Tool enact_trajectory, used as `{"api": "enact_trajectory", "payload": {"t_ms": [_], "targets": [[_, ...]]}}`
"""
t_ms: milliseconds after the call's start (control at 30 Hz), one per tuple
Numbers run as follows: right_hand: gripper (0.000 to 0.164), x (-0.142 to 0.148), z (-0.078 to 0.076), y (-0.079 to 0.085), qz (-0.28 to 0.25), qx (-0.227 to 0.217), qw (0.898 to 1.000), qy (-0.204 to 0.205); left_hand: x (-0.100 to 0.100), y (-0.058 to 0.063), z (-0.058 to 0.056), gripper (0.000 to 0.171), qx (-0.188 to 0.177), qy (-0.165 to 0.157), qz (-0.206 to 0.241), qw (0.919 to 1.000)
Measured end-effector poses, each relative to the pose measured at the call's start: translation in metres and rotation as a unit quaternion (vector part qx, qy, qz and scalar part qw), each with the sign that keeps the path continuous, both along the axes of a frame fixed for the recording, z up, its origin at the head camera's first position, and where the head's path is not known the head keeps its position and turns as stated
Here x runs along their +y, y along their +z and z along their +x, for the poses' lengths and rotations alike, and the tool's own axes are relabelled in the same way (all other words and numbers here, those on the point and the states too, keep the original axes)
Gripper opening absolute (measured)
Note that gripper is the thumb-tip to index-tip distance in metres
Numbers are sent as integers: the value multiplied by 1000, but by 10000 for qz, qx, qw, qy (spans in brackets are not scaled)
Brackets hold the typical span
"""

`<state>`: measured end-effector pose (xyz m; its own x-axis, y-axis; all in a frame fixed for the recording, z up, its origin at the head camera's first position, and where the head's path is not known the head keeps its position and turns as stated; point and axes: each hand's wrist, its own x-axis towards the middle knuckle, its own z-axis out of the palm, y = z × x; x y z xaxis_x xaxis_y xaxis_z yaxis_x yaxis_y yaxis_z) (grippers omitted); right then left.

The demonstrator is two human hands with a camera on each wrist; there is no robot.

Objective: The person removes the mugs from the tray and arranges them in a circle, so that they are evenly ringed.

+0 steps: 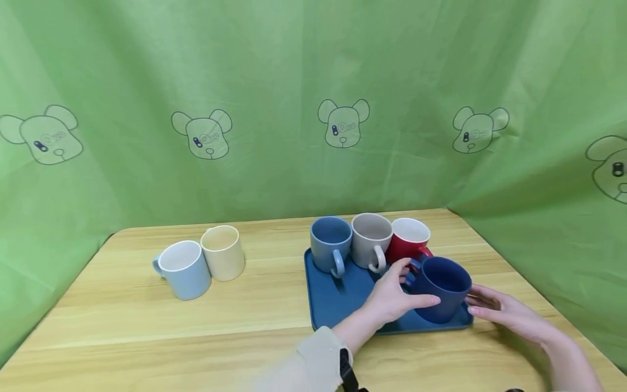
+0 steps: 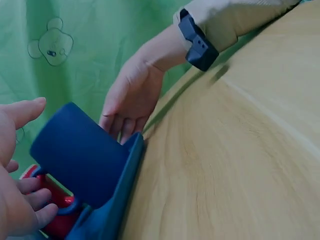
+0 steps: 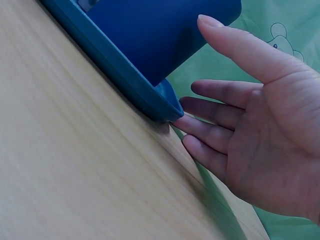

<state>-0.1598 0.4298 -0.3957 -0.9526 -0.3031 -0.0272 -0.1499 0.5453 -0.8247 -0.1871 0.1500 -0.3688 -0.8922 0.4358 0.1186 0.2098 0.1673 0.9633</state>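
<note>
Because the navy mug (image 1: 453,306) stands on the tray (image 1: 338,305) at its near right corner, just inside the rim, a small slip matters; the left hand's (image 1: 389,296) grip is wide, thumb and fingers spread about the mug on the tray's inner side; the right hand's (image 1: 504,313) grip is also wide, fingers extended and carrying nothing, right beside the tray's corner.

Should the left fingers snag in the mug's handle (image 2: 70,207), the mug could tip or ride up on the tray's rim; a twist could swing that handle into the red mug (image 1: 398,250) at the tray's far right, and the red mug into the grey mug (image 1: 364,247) and blue mug (image 1: 323,250) along the tray's far side; a push from the right fingertips might shift the tray on the bench (image 1: 147,348) and jostle all 4 mugs.

Whether the left fingers touch the handle is hard to tell; the left hand hides part of the tray's middle, and the mugs hide most of its far edge; a dark object (image 1: 514,390) in front of the tray is cut off, too little showing to name.
</note>
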Motion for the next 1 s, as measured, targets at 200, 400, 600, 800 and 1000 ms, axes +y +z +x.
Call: {"api": "enact_trajectory", "payload": {"t_ms": [200,400,600,800,1000], "targets": [[60,0,-1,1,-25,-51,10000,53,17,-5,-5,73,359,-64,58,9993],[59,2,0,2,20,13,10000,30,35,-7,-7,80,594,331,-498,9964],[59,2,1,1,-112,15,9999,115,48,-12,-4,83,708,803,-673,9920],[57,2,3,0,-153,150,9997,129,56,-15,1,83,1133,1222,-833,9825],[57,1,3,-2,-194,176,9996,104,62,-17,6,83,1449,1632,-1117,9695]]}}
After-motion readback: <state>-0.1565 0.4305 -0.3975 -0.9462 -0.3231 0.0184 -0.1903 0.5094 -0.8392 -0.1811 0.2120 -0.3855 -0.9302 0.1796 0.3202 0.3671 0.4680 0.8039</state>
